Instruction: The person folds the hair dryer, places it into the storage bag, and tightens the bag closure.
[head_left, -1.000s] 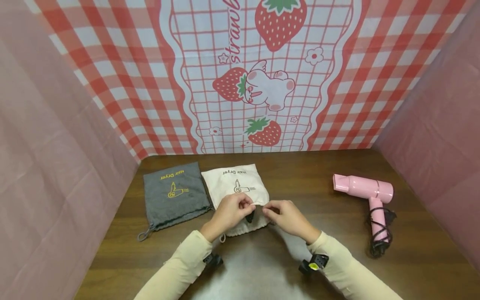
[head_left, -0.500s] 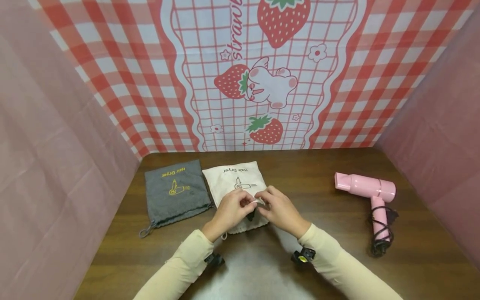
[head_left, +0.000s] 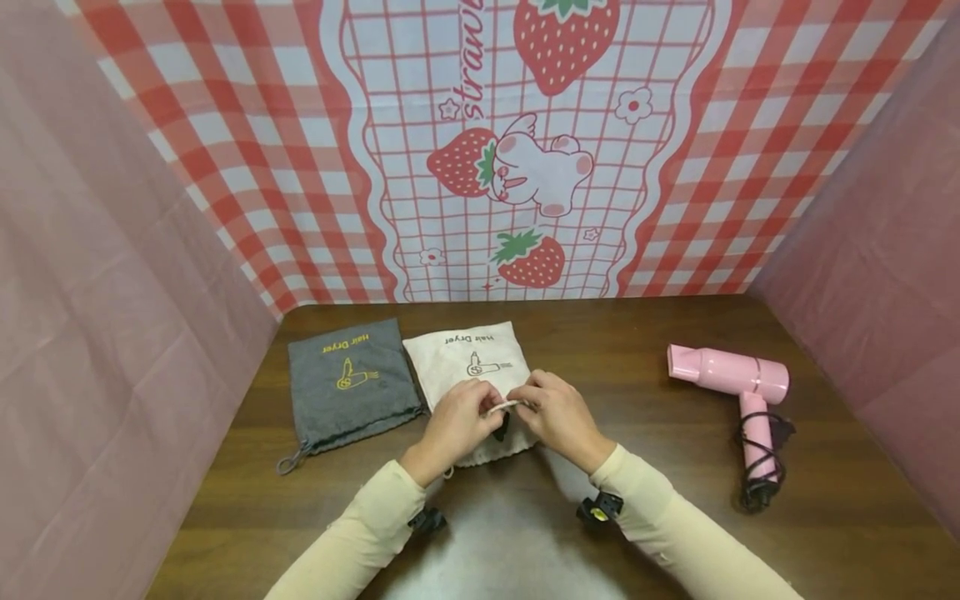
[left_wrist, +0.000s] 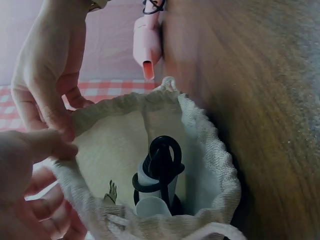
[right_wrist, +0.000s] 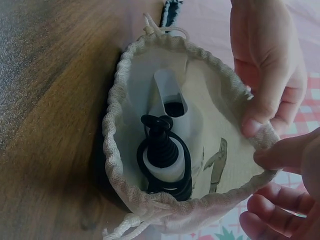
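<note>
A cream drawstring bag (head_left: 450, 354) printed "Hair Dryer" lies on the table, its mouth toward me. My left hand (head_left: 459, 423) and right hand (head_left: 561, 417) pinch the upper rim of that mouth close together, fingertips nearly meeting. In the wrist views the mouth gapes wide. Inside sits a white hair dryer (right_wrist: 169, 171) with its black cord (right_wrist: 162, 147) wrapped around the handle; the rest of it is hidden by the cloth. Loose drawstring ends (right_wrist: 125, 225) hang at the sides of the mouth.
A grey drawstring bag (head_left: 352, 379), also marked "Hair Dryer", lies flat to the left. On the right of the wooden table (head_left: 622, 358) is a pink hair dryer (head_left: 727, 372), black cord wound on its handle. A checked strawberry cloth (head_left: 405, 167) hangs behind.
My right hand has moved left and slightly up along the bag's rim, toward my left hand, and now pinches beside it. The left hand has barely moved.
</note>
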